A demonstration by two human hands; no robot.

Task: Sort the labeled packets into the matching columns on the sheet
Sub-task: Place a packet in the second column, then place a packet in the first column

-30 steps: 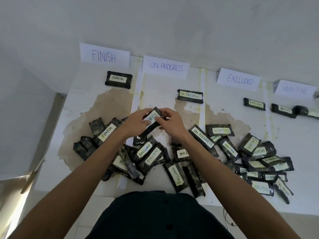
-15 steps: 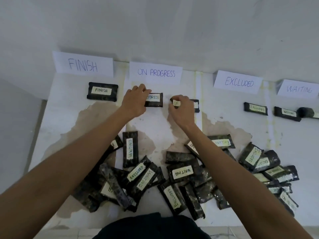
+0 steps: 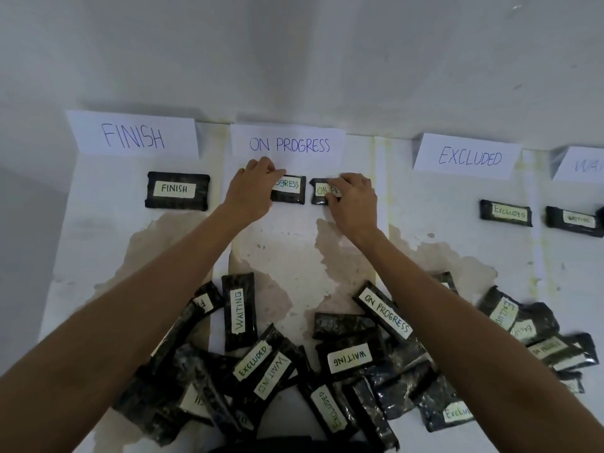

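Observation:
Two dark packets labeled ON PROGRESS lie side by side under the ON PROGRESS header card (image 3: pixel 289 144). My left hand (image 3: pixel 253 191) grips the left packet (image 3: pixel 289 189) at its left end, flat on the sheet. My right hand (image 3: pixel 354 201) rests its fingers on the right packet (image 3: pixel 318 191), covering most of its label. A FINISH packet (image 3: pixel 177 190) lies in the FINISH column, an EXCLUDED packet (image 3: pixel 506 213) in the EXCLUDED column, and a WAITING packet (image 3: pixel 573 220) at the far right.
A loose pile of several labeled packets (image 3: pixel 327 364) spreads across the near part of the stained white sheet (image 3: pixel 284 256). Header cards FINISH (image 3: pixel 134 135) and EXCLUDED (image 3: pixel 469 156) stand against the white wall; a WAITING card (image 3: pixel 585 165) is cut off at the right.
Both hands carried a packet from above the pile up to the ON PROGRESS column. The packet now lies flat beside the earlier one, and my right hand has shifted onto that one.

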